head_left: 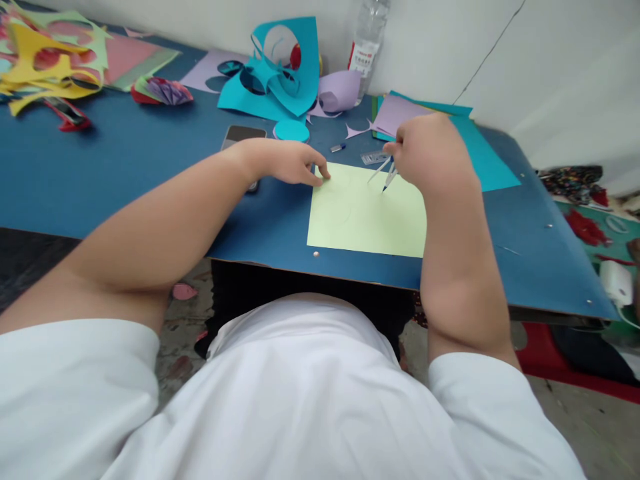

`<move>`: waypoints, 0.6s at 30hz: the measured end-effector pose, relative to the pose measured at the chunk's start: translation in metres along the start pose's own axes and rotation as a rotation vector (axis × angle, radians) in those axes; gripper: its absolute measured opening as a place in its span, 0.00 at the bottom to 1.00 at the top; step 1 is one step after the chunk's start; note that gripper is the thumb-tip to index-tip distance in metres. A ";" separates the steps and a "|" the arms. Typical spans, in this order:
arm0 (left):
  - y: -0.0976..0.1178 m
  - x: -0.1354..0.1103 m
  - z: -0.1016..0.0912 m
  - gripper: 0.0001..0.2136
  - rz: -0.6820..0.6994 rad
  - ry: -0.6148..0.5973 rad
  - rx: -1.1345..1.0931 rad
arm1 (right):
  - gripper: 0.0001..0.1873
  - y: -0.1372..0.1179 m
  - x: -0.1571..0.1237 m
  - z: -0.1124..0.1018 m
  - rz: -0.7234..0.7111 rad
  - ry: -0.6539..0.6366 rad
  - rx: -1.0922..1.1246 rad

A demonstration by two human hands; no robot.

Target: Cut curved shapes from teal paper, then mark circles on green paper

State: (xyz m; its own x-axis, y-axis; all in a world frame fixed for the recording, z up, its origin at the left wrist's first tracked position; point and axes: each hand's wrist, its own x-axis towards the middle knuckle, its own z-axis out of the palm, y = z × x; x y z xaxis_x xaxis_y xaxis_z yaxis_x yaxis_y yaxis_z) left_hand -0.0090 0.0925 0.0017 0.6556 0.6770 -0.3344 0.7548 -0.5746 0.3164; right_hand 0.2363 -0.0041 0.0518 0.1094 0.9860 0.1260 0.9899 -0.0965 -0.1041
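A pale green sheet of paper (365,223) lies flat near the front edge of the blue table. My left hand (295,162) rests at its upper left corner, fingertips on the paper and fingers apart. Closed around the top of a drawing compass (390,175) is my right hand (430,150); the compass legs point down at the paper's upper middle. A faint pencil curve shows on the left part of the sheet. Just beyond the paper lie a small clear case (374,157) and a little blue-and-white piece (338,148). My left forearm partly covers a phone (245,133).
Cut turquoise paper (300,87) and a plastic bottle (367,47) stand against the wall. Yellow paper scraps (30,57) and a folded paper piece (163,91) lie far left. Turquoise circles (291,131) sit behind my left hand. Coloured sheets (493,157) lie to the right.
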 end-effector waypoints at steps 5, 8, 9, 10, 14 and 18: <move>-0.003 0.002 0.001 0.40 0.012 0.010 -0.017 | 0.28 0.014 0.015 0.010 -0.017 0.018 0.029; -0.003 0.001 0.001 0.37 0.035 0.017 -0.016 | 0.28 0.022 0.025 0.018 -0.051 0.038 0.087; -0.003 0.001 0.001 0.37 0.044 0.021 -0.017 | 0.27 0.023 0.027 0.020 -0.065 0.044 0.109; -0.003 0.001 0.001 0.37 0.046 0.022 -0.017 | 0.27 0.023 0.029 0.022 -0.083 0.046 0.118; 0.001 -0.002 0.000 0.37 0.023 0.015 -0.017 | 0.24 0.015 0.029 0.021 -0.089 0.022 0.033; 0.005 -0.002 0.002 0.35 0.062 0.025 -0.008 | 0.22 0.009 0.026 0.017 -0.180 -0.009 0.036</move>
